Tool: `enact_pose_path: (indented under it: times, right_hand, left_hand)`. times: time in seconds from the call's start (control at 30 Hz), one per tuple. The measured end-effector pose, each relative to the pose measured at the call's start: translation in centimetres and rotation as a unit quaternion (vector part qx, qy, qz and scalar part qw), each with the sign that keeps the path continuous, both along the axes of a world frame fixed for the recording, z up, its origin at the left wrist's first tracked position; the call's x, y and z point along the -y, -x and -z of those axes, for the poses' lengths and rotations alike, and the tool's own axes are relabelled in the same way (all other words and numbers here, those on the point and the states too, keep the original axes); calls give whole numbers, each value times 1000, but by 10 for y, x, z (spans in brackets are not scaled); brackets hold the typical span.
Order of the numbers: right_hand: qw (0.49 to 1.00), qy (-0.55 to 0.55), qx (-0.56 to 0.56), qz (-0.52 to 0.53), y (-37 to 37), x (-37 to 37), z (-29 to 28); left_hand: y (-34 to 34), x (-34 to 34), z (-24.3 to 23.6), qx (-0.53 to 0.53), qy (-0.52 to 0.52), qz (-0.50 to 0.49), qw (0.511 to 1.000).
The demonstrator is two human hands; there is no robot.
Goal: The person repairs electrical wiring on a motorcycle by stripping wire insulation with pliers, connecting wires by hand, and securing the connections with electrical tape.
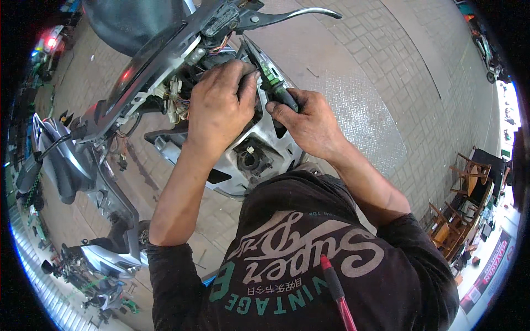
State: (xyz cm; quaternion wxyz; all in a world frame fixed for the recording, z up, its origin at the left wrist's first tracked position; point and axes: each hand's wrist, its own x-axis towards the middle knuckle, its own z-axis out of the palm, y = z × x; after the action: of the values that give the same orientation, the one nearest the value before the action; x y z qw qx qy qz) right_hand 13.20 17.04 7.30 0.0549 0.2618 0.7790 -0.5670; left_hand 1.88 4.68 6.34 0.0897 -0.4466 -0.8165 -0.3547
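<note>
My right hand (312,121) is closed round the dark grip of a pen-shaped tool (269,76) with a green body and a dark slim end. The tool slants up and left over the front of a partly stripped motor scooter. Close beside it, my left hand (223,102) has its fingers pinched together at the scooter's opened front; whatever they hold is hidden. Bundles of loose wires and connectors (175,99) show left of that hand. Below both hands lies a silver-grey front panel (234,179) with a dark round socket (249,159) in it.
A brake lever (298,16) juts out above my hands. The scooter's seat (135,22) is at the upper left, and another scooter (69,160) stands at left. A ridged metal plate (359,110) lies on the paving. Wooden chairs (469,174) stand far right. A red pen-like object (337,289) hangs before my shirt.
</note>
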Motion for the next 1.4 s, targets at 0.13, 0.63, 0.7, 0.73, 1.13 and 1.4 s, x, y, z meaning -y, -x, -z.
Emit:
enact_pose_path:
  times: [0.13,0.63,0.7,0.73,1.13,1.4]
  right_hand:
    - [1000,-11,-2,-6,0,0,1]
    - [998,-47,40,26,6,3,-12]
    - [997,-60,38,34,8,4,-5]
    - [997,-61,26,43,8,4,-1]
    - [997,-53,-5,48,7,0,-3]
    - [994,-106,-22,8,8,-3,-6]
  left_hand:
    - [2,1,-1,-26,-11,14,1000]
    - [30,0,-3,-46,34,126,990]
    - [36,-1,-2,-49,48,134,989]
    - [38,-2,-1,-52,55,138,988]
    - [49,-11,-8,-22,38,199,979]
    - [46,-11,-8,-25,43,180,982]
